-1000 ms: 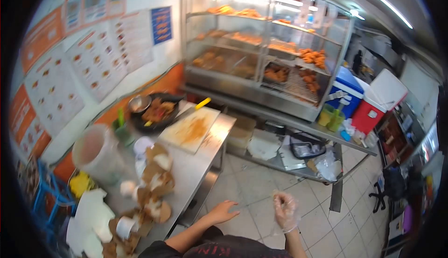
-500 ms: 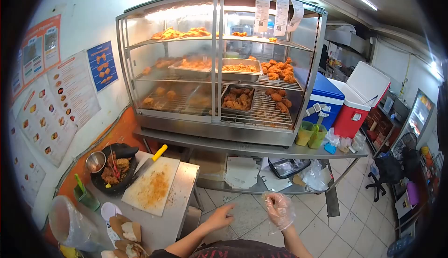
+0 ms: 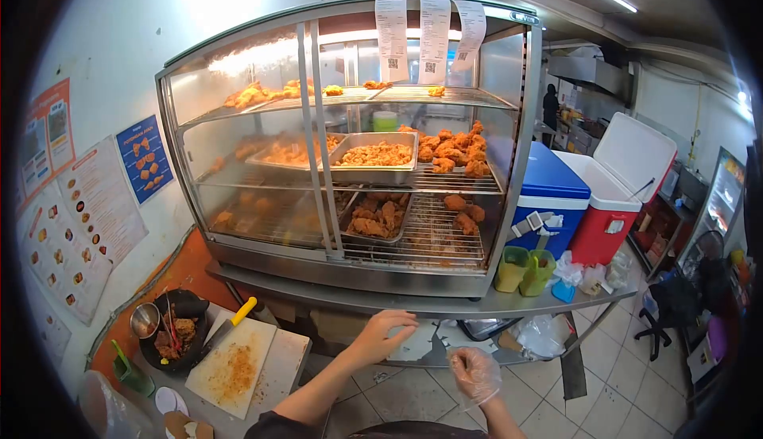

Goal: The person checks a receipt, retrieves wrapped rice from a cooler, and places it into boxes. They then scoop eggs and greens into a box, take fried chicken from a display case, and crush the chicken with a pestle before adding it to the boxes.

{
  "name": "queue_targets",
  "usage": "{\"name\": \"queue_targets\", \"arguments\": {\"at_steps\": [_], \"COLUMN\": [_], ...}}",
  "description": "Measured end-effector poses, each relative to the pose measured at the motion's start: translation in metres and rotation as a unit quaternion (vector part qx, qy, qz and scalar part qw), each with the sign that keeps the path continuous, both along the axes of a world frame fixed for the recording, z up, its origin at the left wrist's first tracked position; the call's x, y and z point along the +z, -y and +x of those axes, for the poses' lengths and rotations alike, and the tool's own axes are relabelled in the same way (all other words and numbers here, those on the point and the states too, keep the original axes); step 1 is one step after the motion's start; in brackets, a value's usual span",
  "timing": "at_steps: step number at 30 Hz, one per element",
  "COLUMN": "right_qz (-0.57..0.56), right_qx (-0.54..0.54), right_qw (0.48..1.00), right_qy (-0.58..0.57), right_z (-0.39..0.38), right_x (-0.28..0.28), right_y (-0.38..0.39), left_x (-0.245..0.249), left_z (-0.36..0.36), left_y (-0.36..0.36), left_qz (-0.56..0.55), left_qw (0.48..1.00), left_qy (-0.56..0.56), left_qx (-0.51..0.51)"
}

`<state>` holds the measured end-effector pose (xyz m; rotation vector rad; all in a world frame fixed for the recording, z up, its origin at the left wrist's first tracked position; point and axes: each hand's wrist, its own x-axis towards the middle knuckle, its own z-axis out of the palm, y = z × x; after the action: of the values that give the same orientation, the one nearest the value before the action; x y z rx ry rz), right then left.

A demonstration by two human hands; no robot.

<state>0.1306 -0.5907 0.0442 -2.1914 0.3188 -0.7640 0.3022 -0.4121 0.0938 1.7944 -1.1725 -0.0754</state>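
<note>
My bare left hand (image 3: 385, 336) reaches forward with its fingers stretched out and nothing in them. It is just below the front edge of the steel counter (image 3: 509, 305), near the glass display warmer (image 3: 366, 278). Lower and to the right, my right hand (image 3: 476, 376) wears a clear plastic glove, its fingers curled closed; whatever they may hold is hidden. Inside the warmer, fried chicken pieces (image 3: 455, 151) lie on the middle rack beside a metal tray (image 3: 373, 174) of small fried bits. Darker chicken fills a tray (image 3: 377, 237) on the lower rack.
At left, a yellow-handled knife (image 3: 244, 311) rests on a crumb-covered cutting board (image 3: 208, 382), beside a dark mortar (image 3: 189, 305). Paper receipts (image 3: 434, 38) hang from the warmer's top. Blue (image 3: 550, 189) and red (image 3: 598, 232) coolers and green jugs (image 3: 538, 272) stand at right.
My left hand has risen forward toward the warmer, its fingers straightening. My right hand stays low, still closed. The view has moved nearer the warmer, whose right side appears opened toward me.
</note>
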Motion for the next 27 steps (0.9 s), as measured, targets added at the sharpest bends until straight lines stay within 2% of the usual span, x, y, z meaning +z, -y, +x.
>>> {"name": "queue_targets", "arguments": {"at_steps": [2, 4, 6, 8, 10, 11, 12, 13, 14, 16, 19, 20, 22, 23, 25, 27], "right_qz": [-0.042, -0.043, -0.07, -0.056, -0.048, -0.061, -0.07, -0.068, -0.064, -0.09, -0.114, -0.116, -0.093, -0.082, -0.089, -0.122], "right_qx": [-0.004, 0.017, 0.055, 0.111, 0.222, 0.253, 0.284, 0.33, 0.371, 0.445, 0.524, 0.544, 0.565, 0.592, 0.632, 0.647], "right_qw": [0.999, 0.998, 0.996, 0.992, 0.972, 0.964, 0.955, 0.94, 0.926, 0.889, 0.843, 0.83, 0.816, 0.799, 0.767, 0.75], "right_qy": [-0.019, -0.039, -0.021, -0.023, -0.061, -0.055, -0.053, -0.047, -0.023, -0.06, -0.049, -0.039, -0.078, -0.067, -0.069, -0.064], "right_z": [0.011, 0.024, 0.041, 0.057, 0.073, 0.088, 0.095, 0.101, 0.108, 0.12, 0.123, 0.111, 0.098, 0.091, 0.077, 0.067], "right_x": [0.0, -0.002, -0.006, -0.003, -0.01, -0.023, -0.034, -0.034, -0.035, -0.033, -0.019, -0.027, -0.022, -0.021, -0.014, -0.014], "right_y": [0.02, 0.032, 0.037, 0.027, 0.008, -0.002, -0.014, -0.028, -0.047, -0.083, -0.14, -0.166, -0.206, -0.227, -0.268, -0.302], "left_x": [-0.002, -0.011, -0.019, -0.042, -0.074, -0.094, -0.107, -0.115, -0.122, -0.131, -0.129, -0.143, -0.149, -0.151, -0.134, -0.096], "left_z": [0.002, -0.001, -0.011, -0.017, -0.037, -0.047, -0.067, -0.087, -0.105, -0.135, -0.18, -0.203, -0.236, -0.249, -0.271, -0.29], "left_y": [0.021, 0.031, 0.026, 0.01, -0.017, -0.035, -0.054, -0.069, -0.086, -0.114, -0.156, -0.176, -0.199, -0.215, -0.253, -0.303], "left_qz": [-0.019, -0.033, 0.006, -0.014, 0.017, 0.067, 0.096, 0.137, 0.227, 0.435, 0.44, 0.436, 0.337, 0.334, 0.142, -0.088], "left_qw": [0.998, 0.998, 0.996, 0.992, 0.98, 0.979, 0.968, 0.955, 0.929, 0.826, 0.773, 0.769, 0.772, 0.77, 0.803, 0.823], "left_qy": [0.033, 0.055, 0.074, 0.032, -0.121, -0.077, -0.077, -0.093, -0.144, -0.255, -0.334, -0.337, -0.335, -0.338, -0.357, -0.312], "left_qx": [-0.04, -0.017, 0.046, 0.12, 0.154, 0.174, 0.219, 0.246, 0.255, 0.253, 0.313, 0.324, 0.422, 0.426, 0.455, 0.465]}}
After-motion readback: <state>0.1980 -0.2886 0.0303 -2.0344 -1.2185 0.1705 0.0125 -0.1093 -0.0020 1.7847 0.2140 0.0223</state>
